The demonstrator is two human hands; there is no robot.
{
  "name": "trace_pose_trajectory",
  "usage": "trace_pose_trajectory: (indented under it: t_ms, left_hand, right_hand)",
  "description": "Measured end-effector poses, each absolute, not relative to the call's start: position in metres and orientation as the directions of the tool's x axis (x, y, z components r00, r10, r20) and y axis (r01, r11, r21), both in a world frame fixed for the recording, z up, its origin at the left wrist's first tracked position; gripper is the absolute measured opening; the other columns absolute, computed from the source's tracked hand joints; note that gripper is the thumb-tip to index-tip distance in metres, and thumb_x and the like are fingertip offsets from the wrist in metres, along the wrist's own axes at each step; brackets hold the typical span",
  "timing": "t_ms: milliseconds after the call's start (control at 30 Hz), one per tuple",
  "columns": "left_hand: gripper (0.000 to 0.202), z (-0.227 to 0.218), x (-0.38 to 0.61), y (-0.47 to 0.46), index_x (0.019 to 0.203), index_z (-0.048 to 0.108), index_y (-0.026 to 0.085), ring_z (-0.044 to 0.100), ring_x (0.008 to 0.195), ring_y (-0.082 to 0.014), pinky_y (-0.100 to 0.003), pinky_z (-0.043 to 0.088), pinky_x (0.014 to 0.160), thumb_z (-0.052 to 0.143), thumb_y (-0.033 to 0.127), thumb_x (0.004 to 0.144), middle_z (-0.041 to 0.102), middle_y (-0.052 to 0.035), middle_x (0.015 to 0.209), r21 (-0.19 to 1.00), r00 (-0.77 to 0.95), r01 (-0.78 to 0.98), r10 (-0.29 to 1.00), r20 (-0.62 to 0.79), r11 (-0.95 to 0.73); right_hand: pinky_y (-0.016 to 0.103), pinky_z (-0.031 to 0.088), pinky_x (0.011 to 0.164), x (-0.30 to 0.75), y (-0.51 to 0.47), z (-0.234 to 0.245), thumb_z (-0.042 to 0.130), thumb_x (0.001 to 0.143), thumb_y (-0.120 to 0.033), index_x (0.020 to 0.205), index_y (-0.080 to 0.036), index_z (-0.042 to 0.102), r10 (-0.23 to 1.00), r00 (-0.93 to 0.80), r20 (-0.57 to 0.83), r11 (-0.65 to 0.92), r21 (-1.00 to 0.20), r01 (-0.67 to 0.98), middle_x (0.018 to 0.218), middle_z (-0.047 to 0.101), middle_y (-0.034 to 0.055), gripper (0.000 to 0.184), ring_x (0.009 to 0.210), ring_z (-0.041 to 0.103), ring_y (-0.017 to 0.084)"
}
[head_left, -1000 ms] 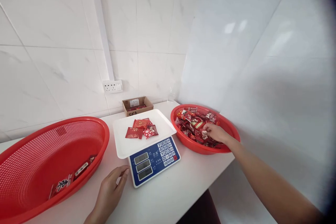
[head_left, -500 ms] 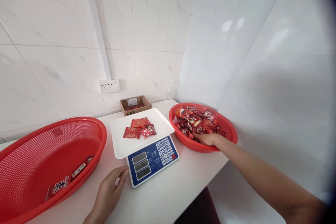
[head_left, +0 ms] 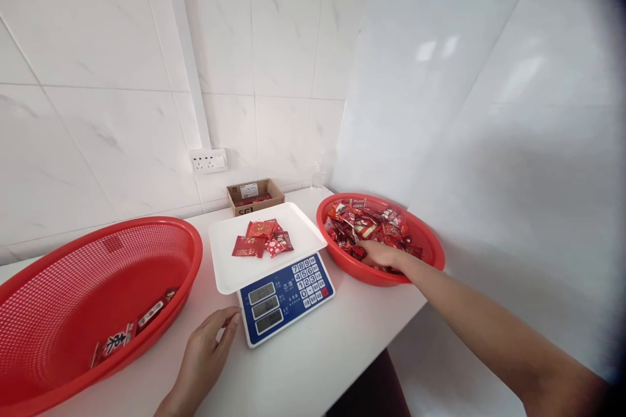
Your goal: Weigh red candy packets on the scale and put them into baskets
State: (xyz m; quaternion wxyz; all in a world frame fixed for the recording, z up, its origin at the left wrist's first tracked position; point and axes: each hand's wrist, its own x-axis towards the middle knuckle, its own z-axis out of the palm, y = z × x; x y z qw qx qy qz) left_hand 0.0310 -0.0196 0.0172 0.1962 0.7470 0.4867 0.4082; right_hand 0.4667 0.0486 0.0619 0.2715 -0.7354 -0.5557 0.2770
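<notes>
A blue digital scale (head_left: 286,296) with a white tray (head_left: 229,260) stands mid-counter, and several red packets (head_left: 261,239) lie on the tray. My right hand (head_left: 384,254) is down inside the right red basket (head_left: 430,251), fingers closed among a heap of red wrapped packets (head_left: 364,225); what they grip is hidden. My left hand (head_left: 203,355) rests on the counter beside the scale's front left corner, fingers loosely spread and holding nothing.
A large red mesh basket (head_left: 73,273) sits at the left with two packets (head_left: 130,332) in it. A small cardboard box (head_left: 255,196) stands against the tiled wall below a power socket (head_left: 209,160). A white wall closes the right side.
My right hand has sunk from the top of the packet heap to the near side of the right basket and shifted a little left. My left hand has stayed put.
</notes>
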Motion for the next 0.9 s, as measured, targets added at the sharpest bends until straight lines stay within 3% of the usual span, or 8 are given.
trace_pose_trajectory:
  t_ms: [67,133,233,400,567,733,833,900]
  left_hand:
    - [0.03,0.016,0.031,-0.02,0.087,0.068,0.022,0.067,0.069,-0.0172,-0.021,0.053,0.053,0.049,0.045,0.086,0.073,-0.0042,0.083,0.697,0.186,0.566,0.892,0.412,-0.44]
    - [0.03,0.016,0.031,-0.019,0.087,0.068,0.022,0.067,0.069,-0.0172,-0.021,0.053,0.053,0.049,0.045,0.086,0.072,-0.0041,0.083,0.7,0.184,0.567,0.895,0.405,-0.434]
    - [0.029,0.015,0.03,-0.019,0.086,0.067,0.022,0.067,0.069,-0.0171,-0.02,0.052,0.051,0.048,0.044,0.086,0.072,-0.0038,0.081,0.701,0.183,0.569,0.897,0.402,-0.43]
    - [0.029,0.018,0.03,-0.019,0.086,0.067,0.022,0.067,0.068,-0.0171,-0.02,0.051,0.049,0.049,0.044,0.086,0.072,-0.0037,0.081,0.688,0.171,0.573,0.886,0.431,-0.445]
    - [0.028,0.02,0.031,-0.02,0.086,0.068,0.022,0.067,0.067,-0.017,-0.021,0.053,0.052,0.05,0.043,0.086,0.073,-0.0035,0.081,0.684,0.181,0.563,0.877,0.446,-0.464]
    - [0.031,0.022,0.032,-0.022,0.087,0.068,0.021,0.068,0.071,-0.0177,-0.024,0.055,0.061,0.046,0.044,0.089,0.072,-0.0047,0.081,0.7,0.171,0.55,0.883,0.438,-0.454]
    - [0.034,0.023,0.033,-0.023,0.087,0.067,0.02,0.066,0.069,-0.0173,-0.025,0.055,0.062,0.044,0.045,0.09,0.071,-0.0049,0.077,0.719,0.142,0.555,0.899,0.415,-0.42]
    - [0.034,0.022,0.033,-0.023,0.088,0.066,0.02,0.065,0.068,-0.0169,-0.025,0.055,0.061,0.044,0.045,0.091,0.07,-0.0048,0.077,0.731,0.114,0.555,0.906,0.407,-0.398]
  right_hand:
    - [0.033,0.053,0.074,0.467,0.05,0.069,0.07,0.058,-0.013,0.096,-0.018,0.067,0.974,0.159,-0.164,-0.225,-0.806,0.547,0.082,0.07,0.0047,0.038,0.076,0.064,0.021]
    - [0.032,0.053,0.079,0.468,0.052,0.074,0.069,0.064,-0.019,0.111,-0.02,0.061,0.977,0.152,-0.148,-0.201,-0.873,0.443,0.098,0.069,0.0054,0.047,0.087,0.064,0.02]
    - [0.03,0.051,0.086,0.47,0.056,0.079,0.064,0.074,-0.027,0.125,-0.022,0.051,0.966,0.244,-0.081,-0.171,-0.91,0.376,0.114,0.064,0.0073,0.053,0.099,0.062,0.019]
    - [0.03,0.05,0.088,0.475,0.058,0.081,0.052,0.083,-0.029,0.132,-0.017,0.044,0.923,0.385,-0.01,-0.17,-0.908,0.383,0.119,0.062,0.0099,0.052,0.104,0.061,0.019]
    - [0.036,0.037,0.103,0.478,0.057,0.085,0.049,0.083,-0.029,0.13,-0.011,0.046,0.849,0.511,0.135,-0.196,-0.817,0.542,0.13,0.053,0.014,0.05,0.12,0.049,0.023]
    - [0.042,0.023,0.111,0.463,0.046,0.095,0.052,0.08,-0.027,0.133,-0.007,0.044,0.856,0.454,0.248,-0.167,-0.699,0.696,0.14,0.042,0.0171,0.057,0.13,0.037,0.028]
    - [0.039,0.029,0.108,0.438,0.028,0.093,0.045,0.084,-0.037,0.134,-0.013,0.044,0.922,0.289,0.258,-0.096,-0.571,0.815,0.139,0.045,0.012,0.055,0.128,0.04,0.026]
    - [0.039,0.039,0.101,0.417,0.015,0.087,0.04,0.086,-0.046,0.133,-0.02,0.047,0.985,0.133,0.113,-0.059,-0.503,0.863,0.134,0.052,0.0076,0.054,0.121,0.049,0.025]
